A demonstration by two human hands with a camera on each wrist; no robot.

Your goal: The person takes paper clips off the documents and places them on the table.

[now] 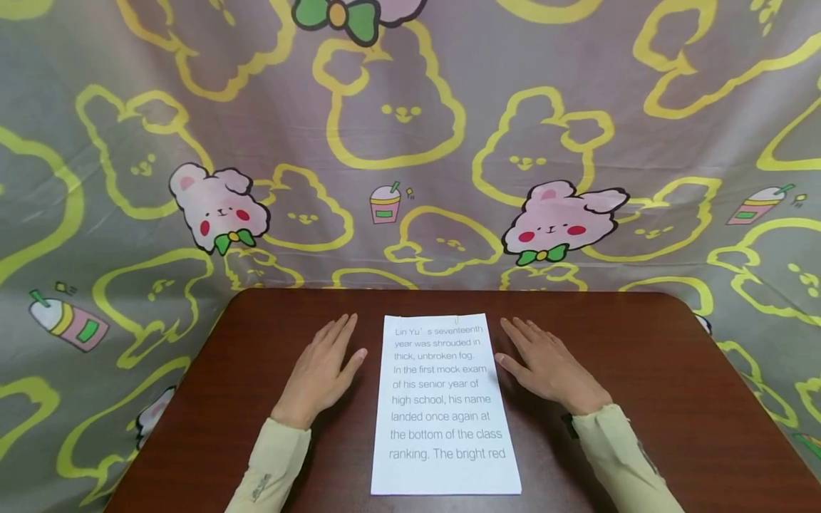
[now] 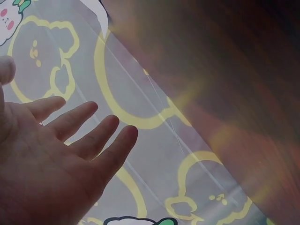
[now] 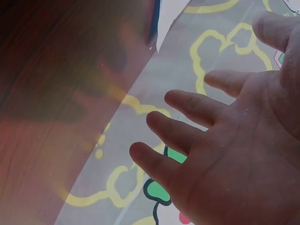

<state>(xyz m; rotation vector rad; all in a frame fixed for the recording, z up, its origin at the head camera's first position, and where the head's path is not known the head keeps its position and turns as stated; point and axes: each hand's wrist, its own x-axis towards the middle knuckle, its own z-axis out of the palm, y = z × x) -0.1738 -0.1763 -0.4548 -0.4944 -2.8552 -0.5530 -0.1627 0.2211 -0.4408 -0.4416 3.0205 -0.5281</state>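
White paper (image 1: 445,406) lies on the brown table (image 1: 212,420) between the left hand (image 1: 321,374) and right hand (image 1: 548,365), both outstretched, empty; matching light pinches at its side edges should avoid creasing. Patterned curtain (image 1: 442,192) hangs beyond.

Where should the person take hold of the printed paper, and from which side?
The printed paper is probably best gripped by its two long edges, the left hand from the left, the right hand from the right. It appears to lie flat on the table, those edges facing the hands.
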